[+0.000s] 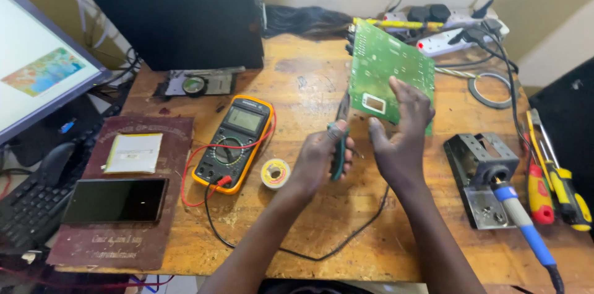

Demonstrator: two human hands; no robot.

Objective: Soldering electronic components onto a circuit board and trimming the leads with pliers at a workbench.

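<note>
Above workbench [309, 220]: right hand [399, 139] grips green circuit board [387, 65]; left hand [322, 158] clenches pliers [339, 145] beside it.

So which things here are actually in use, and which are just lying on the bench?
In use:
- green circuit board, held up by the right hand
- green-handled pliers, gripped in the left hand

Lying about:
- multimeter
- solder reel
- soldering iron in its stand
- screwdrivers
- phone
- power strip
</note>
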